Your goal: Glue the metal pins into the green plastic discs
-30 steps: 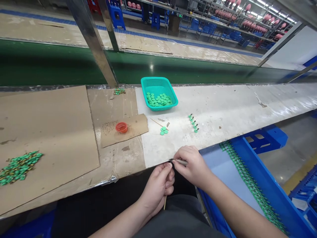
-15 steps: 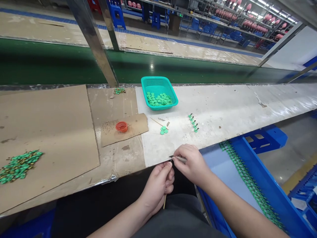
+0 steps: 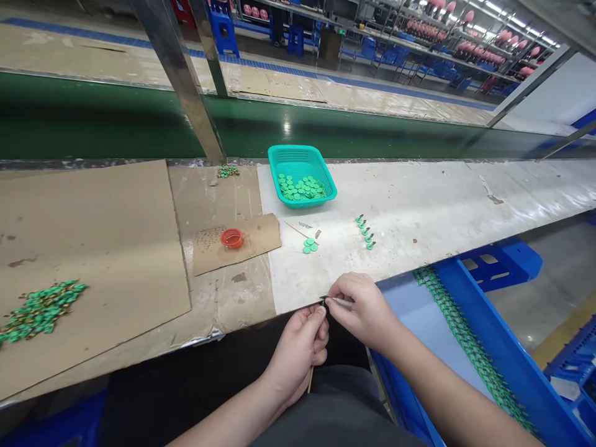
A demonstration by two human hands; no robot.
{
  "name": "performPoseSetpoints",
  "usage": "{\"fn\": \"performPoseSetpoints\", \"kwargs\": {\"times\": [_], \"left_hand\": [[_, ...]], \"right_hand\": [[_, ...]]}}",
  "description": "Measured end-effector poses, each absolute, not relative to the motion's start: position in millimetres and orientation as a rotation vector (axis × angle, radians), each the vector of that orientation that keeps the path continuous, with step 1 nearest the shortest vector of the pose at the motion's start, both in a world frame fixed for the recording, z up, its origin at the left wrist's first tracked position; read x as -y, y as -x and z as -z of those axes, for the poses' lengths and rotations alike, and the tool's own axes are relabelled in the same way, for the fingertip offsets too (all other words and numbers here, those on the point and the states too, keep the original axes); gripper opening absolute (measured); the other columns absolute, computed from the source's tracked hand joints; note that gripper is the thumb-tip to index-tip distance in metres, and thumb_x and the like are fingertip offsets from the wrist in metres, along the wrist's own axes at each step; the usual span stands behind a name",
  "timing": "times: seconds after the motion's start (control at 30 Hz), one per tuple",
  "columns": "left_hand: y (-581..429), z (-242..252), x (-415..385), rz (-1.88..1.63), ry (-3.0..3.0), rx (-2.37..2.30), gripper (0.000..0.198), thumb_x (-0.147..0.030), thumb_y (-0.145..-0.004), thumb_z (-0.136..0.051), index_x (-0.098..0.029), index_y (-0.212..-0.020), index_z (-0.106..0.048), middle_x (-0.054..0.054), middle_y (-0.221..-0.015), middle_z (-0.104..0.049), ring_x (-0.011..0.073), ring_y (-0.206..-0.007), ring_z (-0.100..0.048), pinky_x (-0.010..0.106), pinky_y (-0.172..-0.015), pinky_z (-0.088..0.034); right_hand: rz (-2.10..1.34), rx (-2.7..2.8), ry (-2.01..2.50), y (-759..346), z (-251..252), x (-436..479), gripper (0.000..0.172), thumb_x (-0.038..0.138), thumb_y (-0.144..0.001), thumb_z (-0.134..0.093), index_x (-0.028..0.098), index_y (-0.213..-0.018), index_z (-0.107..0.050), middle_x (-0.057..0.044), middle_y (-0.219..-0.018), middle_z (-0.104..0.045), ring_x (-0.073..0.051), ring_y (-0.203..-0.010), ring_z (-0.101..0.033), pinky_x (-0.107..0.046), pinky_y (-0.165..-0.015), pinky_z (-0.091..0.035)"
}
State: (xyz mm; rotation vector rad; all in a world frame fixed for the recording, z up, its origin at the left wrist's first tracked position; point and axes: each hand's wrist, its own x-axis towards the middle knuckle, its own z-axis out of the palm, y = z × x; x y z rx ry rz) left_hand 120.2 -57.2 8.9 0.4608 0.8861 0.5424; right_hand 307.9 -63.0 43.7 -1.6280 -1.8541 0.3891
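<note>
At the table's front edge, my left hand (image 3: pixel 302 341) is closed around a thin wooden stick (image 3: pixel 310 380), whose lower end pokes out below the fist. Something small and dark shows at its thumb tip, too small to name. My right hand (image 3: pixel 361 304) pinches a slim grey tool with a dark pointed tip (image 3: pixel 344 303). That tip points left, just above my left thumb; whether they touch I cannot tell. Beyond the hands lie several green discs (image 3: pixel 310 246) in a small cluster beside another thin stick (image 3: pixel 295 228). To their right, several green discs with dark upright bits (image 3: pixel 365 231) form a row.
A teal basket (image 3: pixel 302 203) holds green discs at the back. An orange cup (image 3: pixel 231 238) of liquid stands on cardboard (image 3: pixel 261 234). Green-and-gold pieces (image 3: pixel 46 309) are heaped at left. A blue crate (image 3: pixel 493 332) with rows of green pieces sits at lower right, below the table edge.
Both hands keep nearly the same pose and hold. The whole scene has shifted slightly right in view; the tool tip stays close to my left thumb.
</note>
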Motion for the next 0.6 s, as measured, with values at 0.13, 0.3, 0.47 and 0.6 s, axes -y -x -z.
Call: {"fn": "performPoseSetpoints", "kwargs": {"times": [0.13,0.3,0.47,0.6], "left_hand": [[-120.7,-7.9,57.5,-0.551,-0.467,-0.884,0.029,-0.039,-0.114,-0.079,-0.018,-0.101,-0.064,-0.008,-0.081,-0.054,0.0055,-0.057,-0.041,0.016,-0.047,-0.031],[-120.1,-7.0,57.9,-0.549,-0.47,-0.88,0.03,-0.04,-0.114,-0.08,-0.018,-0.101,-0.064,-0.008,-0.081,-0.054,0.0055,-0.057,-0.041,0.017,-0.048,-0.031],[-119.8,-7.1,57.4,-0.556,-0.473,-0.88,0.029,-0.039,-0.114,-0.08,-0.018,-0.101,-0.064,-0.008,-0.081,-0.054,0.0053,-0.057,-0.04,0.016,-0.047,-0.029],[-119.9,-8.0,57.5,-0.553,-0.475,-0.881,0.029,-0.041,-0.113,-0.081,-0.018,-0.103,-0.065,-0.007,-0.082,-0.055,0.0056,-0.058,-0.042,0.017,-0.048,-0.033]], "right_hand": [[-0.387,1.848,1.643,-307.9,-43.6,63.3,0.021,0.009,-0.096,-0.073,0.026,-0.086,-0.065,0.001,-0.081,-0.071,-0.021,-0.078,-0.067,-0.035,-0.079,-0.044],[-0.396,1.828,1.644,-310.2,-44.4,62.4,0.02,0.011,-0.096,-0.074,0.026,-0.086,-0.066,0.002,-0.078,-0.07,-0.019,-0.073,-0.065,-0.033,-0.076,-0.045],[-0.391,1.805,1.651,-310.6,-44.0,63.1,0.021,0.01,-0.097,-0.072,0.026,-0.086,-0.065,0.002,-0.078,-0.07,-0.019,-0.074,-0.065,-0.033,-0.076,-0.044],[-0.412,1.825,1.631,-309.3,-43.4,63.6,0.02,0.011,-0.095,-0.076,0.026,-0.085,-0.066,0.004,-0.077,-0.069,-0.019,-0.073,-0.065,-0.034,-0.079,-0.045]]}}
